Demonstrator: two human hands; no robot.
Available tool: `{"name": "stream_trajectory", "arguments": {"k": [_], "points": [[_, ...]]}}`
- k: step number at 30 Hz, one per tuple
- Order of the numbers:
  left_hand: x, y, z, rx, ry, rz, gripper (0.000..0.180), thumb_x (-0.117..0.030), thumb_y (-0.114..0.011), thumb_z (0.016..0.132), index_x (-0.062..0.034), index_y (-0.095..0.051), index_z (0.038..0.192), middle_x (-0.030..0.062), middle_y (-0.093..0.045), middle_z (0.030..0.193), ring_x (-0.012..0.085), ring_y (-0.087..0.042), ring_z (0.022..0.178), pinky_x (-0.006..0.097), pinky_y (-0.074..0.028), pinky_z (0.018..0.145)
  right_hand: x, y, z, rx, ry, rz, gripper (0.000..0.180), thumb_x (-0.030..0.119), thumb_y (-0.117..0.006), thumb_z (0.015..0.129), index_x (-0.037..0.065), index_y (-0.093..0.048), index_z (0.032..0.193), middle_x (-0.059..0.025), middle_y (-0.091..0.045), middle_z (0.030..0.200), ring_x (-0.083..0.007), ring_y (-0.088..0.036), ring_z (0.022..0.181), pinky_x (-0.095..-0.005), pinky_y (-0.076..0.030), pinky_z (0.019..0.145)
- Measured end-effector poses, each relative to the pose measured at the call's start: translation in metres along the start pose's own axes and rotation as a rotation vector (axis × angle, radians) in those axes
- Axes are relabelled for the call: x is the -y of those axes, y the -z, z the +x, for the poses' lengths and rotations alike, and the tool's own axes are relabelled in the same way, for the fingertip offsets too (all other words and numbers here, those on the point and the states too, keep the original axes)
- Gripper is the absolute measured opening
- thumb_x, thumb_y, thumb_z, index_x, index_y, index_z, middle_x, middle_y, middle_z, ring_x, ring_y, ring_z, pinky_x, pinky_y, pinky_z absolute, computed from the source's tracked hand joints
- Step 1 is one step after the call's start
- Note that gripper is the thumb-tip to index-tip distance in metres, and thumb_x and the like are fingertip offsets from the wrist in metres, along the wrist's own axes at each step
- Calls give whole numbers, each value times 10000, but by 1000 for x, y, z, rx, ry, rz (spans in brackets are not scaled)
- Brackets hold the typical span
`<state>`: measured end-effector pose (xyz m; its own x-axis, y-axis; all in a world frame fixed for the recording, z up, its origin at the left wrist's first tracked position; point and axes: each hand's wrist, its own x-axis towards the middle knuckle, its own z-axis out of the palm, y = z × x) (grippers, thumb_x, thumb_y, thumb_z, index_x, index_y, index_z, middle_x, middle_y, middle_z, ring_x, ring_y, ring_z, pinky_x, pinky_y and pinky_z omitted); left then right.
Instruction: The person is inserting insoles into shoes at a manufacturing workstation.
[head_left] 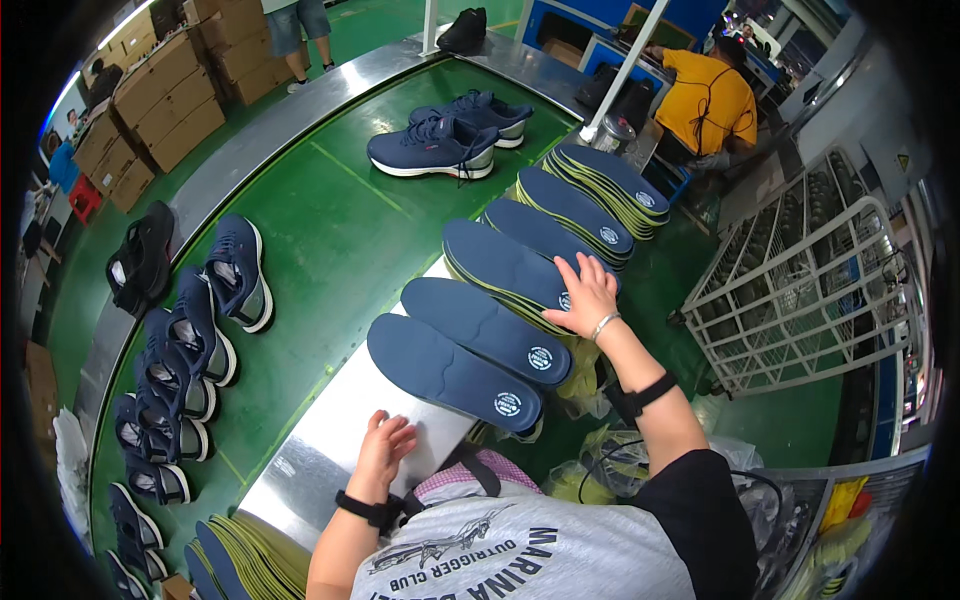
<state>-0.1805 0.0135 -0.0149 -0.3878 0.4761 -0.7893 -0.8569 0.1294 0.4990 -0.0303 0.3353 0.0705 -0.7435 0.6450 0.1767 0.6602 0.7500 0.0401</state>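
Navy insoles with yellow-green undersides lie along the metal ledge in front of me. My right hand [590,297] has its fingers spread over the heel end of an insole stack [500,260], its fingertips seemingly touching the top one. Closer to me, a front insole [450,368] lies beside another insole [480,325], both heel toward me. My left hand [386,447] holds nothing, its slightly bent fingers apart, above the bare metal ledge [335,450] just left of the front insole. Further stacks, including the farthest stack [610,178], continue beyond my right hand.
A pair of navy shoes [432,146] stands on the green conveyor [320,240]. A row of shoes [192,330] lines its left side. More insoles [245,555] are stacked lower left. At right are a white wire rack [800,300] and a co-worker in yellow [705,100].
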Motion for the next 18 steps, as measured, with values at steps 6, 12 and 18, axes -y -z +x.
{"name": "stream_trajectory", "arguments": {"k": [6,12,18], "points": [[11,69,-18,-266,-147,12,482,-107,-526,765,-51,-294,1184,114,-540,886,187,-572,700,274,-471,549,-12,-30,14,381,4,115,668,429,-662,603,265,-417,1203,-163,-322,1258,-338,-315,1139,-453,-282,925],[19,92,-24,-214,-187,-136,281,-136,-475,805,-57,-366,1052,124,-562,844,208,-581,674,275,-468,546,-15,-11,30,516,-13,112,659,464,-639,614,265,-423,1204,-173,-317,1264,-339,-319,1144,-454,-279,929],[19,105,-17,-281,-168,-60,254,-180,-458,823,-60,-377,1032,121,-560,855,200,-583,668,274,-474,553,12,7,33,328,124,148,507,400,-577,698,185,-471,1145,-189,-371,1234,-343,-353,1133,-453,-324,896]]}}
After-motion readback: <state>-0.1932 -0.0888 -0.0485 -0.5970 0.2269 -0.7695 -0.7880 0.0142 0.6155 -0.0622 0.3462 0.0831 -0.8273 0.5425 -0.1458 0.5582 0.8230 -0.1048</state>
